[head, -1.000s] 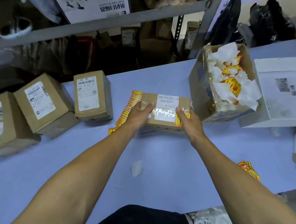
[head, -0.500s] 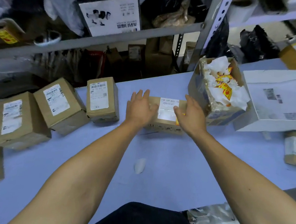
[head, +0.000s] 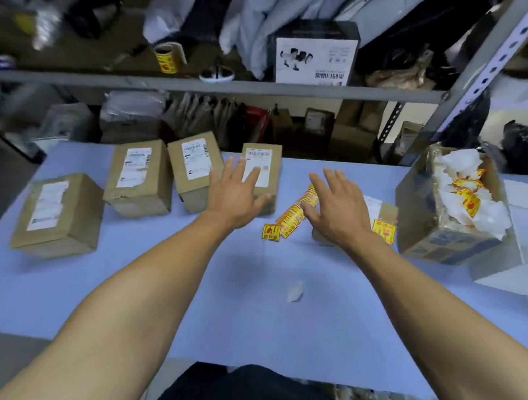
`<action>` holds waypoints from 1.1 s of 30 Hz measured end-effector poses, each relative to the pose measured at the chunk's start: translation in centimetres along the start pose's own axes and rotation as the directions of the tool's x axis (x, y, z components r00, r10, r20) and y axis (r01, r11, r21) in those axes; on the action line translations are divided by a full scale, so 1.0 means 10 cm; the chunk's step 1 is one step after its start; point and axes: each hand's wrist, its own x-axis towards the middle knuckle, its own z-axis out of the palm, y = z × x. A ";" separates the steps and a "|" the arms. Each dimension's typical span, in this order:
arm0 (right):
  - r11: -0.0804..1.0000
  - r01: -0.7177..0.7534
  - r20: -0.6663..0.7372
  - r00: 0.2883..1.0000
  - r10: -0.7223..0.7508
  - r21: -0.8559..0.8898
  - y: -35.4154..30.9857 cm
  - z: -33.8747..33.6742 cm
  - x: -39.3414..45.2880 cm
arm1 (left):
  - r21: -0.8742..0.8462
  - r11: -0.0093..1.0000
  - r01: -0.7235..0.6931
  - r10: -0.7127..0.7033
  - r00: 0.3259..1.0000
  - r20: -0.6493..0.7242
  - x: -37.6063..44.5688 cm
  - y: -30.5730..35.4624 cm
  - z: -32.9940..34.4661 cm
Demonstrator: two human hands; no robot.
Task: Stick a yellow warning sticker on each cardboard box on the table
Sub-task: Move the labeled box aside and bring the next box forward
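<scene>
Fingers spread wide on both hands, nothing held. Left hand (head: pixel 236 194) hovers flat over the cardboard box (head: pixel 260 175) with the white label; right hand (head: pixel 336 206) covers another box (head: pixel 383 216) that already wears a yellow sticker (head: pixel 383 231). The sticker strip (head: pixel 293 217) lies between them on the blue table (head: pixel 245 311).
</scene>
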 end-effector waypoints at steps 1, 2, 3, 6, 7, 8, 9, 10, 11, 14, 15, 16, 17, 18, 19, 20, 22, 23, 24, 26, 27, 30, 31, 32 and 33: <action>1.000 0.017 0.009 1.000 -0.017 -0.001 -0.07 0.02 0.01 | 0.001 1.000 0.015 -0.015 1.000 0.001 -0.06 -0.08 0.00; 0.999 0.034 0.019 0.999 -0.034 -0.004 -0.15 0.05 0.03 | 0.004 1.000 0.030 -0.030 1.000 0.004 -0.11 -0.16 0.00; 0.999 0.048 0.029 0.998 -0.048 -0.009 -0.22 0.08 0.05 | 0.008 0.999 0.043 -0.044 0.999 0.009 -0.16 -0.24 0.01; 0.998 0.066 0.058 0.996 -0.064 -0.025 -0.43 0.15 0.12 | -0.013 0.998 0.066 -0.065 0.998 0.024 -0.25 -0.47 0.05; 0.997 0.071 0.064 0.996 -0.069 -0.030 -0.49 0.18 0.15 | -0.032 0.997 0.067 -0.066 0.997 0.027 -0.27 -0.55 0.07; 0.997 0.076 0.069 0.995 -0.074 -0.034 -0.56 0.21 0.17 | -0.051 0.996 0.068 -0.067 0.997 0.030 -0.27 -0.63 0.09; 0.996 0.079 0.075 0.994 -0.076 -0.037 -0.61 0.23 0.20 | -0.066 0.995 0.070 -0.068 0.997 0.033 -0.27 -0.70 0.11; 0.996 0.075 0.081 0.994 -0.072 -0.040 -0.66 0.25 0.23 | -0.072 0.995 0.071 -0.069 0.997 0.040 -0.26 -0.77 0.13; 0.997 0.067 0.085 0.994 -0.063 -0.045 -0.71 0.28 0.27 | -0.069 0.995 0.070 -0.066 0.997 0.049 -0.24 -0.84 0.14; 0.998 0.029 0.104 0.994 -0.023 -0.060 -0.81 0.35 0.38 | -0.051 0.998 0.037 -0.033 0.996 0.079 -0.13 -1.00 0.20; 0.998 0.012 0.109 0.994 -0.006 -0.061 -0.83 0.38 0.42 | -0.044 0.999 0.018 -0.014 0.996 0.088 -0.09 -1.05 0.22; 0.998 -0.007 0.111 0.994 0.014 -0.061 -0.85 0.41 0.45 | -0.036 0.999 -0.006 0.009 0.995 0.097 -0.04 -1.10 0.23; 0.998 -0.027 0.113 0.993 0.034 -0.062 -0.88 0.43 0.48 | -0.026 0.999 -0.034 0.037 0.994 0.107 0.01 -1.14 0.24; 0.997 -0.048 0.116 0.992 0.055 -0.062 -0.90 0.46 0.51 | -0.021 0.998 -0.063 0.065 0.991 0.113 0.07 -1.18 0.25; 0.996 -0.070 0.117 0.990 0.076 -0.058 -0.92 0.48 0.54 | -0.024 0.996 -0.090 0.092 0.989 0.114 0.14 -1.21 0.26; 0.994 -0.094 0.117 0.988 0.099 -0.050 -0.94 0.50 0.57 | -0.036 0.993 -0.114 0.117 0.987 0.110 0.21 -1.22 0.27; 0.990 -0.135 0.117 0.984 0.137 -0.028 -0.98 0.53 0.64 | -0.065 0.986 -0.155 0.161 0.982 0.102 0.35 -1.23 0.28; 0.989 -0.150 0.122 0.981 0.150 -0.015 -0.98 0.54 0.67 | -0.085 0.982 -0.168 0.176 0.979 0.103 0.43 -1.22 0.28; 0.987 -0.162 0.131 0.978 0.160 -0.001 -0.98 0.54 0.71 | -0.124 0.977 -0.175 0.189 0.977 0.104 0.50 -1.20 0.29; 0.982 -0.185 0.140 0.974 0.177 0.044 -0.96 0.55 0.81 | -0.268 0.948 -0.169 0.200 0.976 0.090 0.66 -1.13 0.29; 0.975 -0.203 0.141 0.972 0.190 0.087 -0.94 0.56 0.88 | -0.356 0.923 -0.148 0.191 0.978 0.089 0.74 -1.08 0.29; 0.920 -0.288 0.142 0.956 0.258 0.268 -0.86 0.61 1.12 | -0.571 0.820 -0.040 0.117 0.988 0.100 1.01 -0.93 0.34; 0.893 -0.309 0.144 0.950 0.276 0.328 -0.82 0.64 1.20 | -0.624 0.782 -0.003 0.088 0.991 0.105 1.09 -0.87 0.36; 0.862 -0.331 0.150 0.943 0.296 0.383 -0.78 0.67 1.29 | -0.670 0.742 0.033 0.056 0.992 0.110 1.19 -0.82 0.37; 0.826 -0.358 0.159 0.934 0.321 0.435 -0.74 0.70 1.38 | -0.711 0.700 0.067 0.018 0.994 0.110 1.28 -0.78 0.39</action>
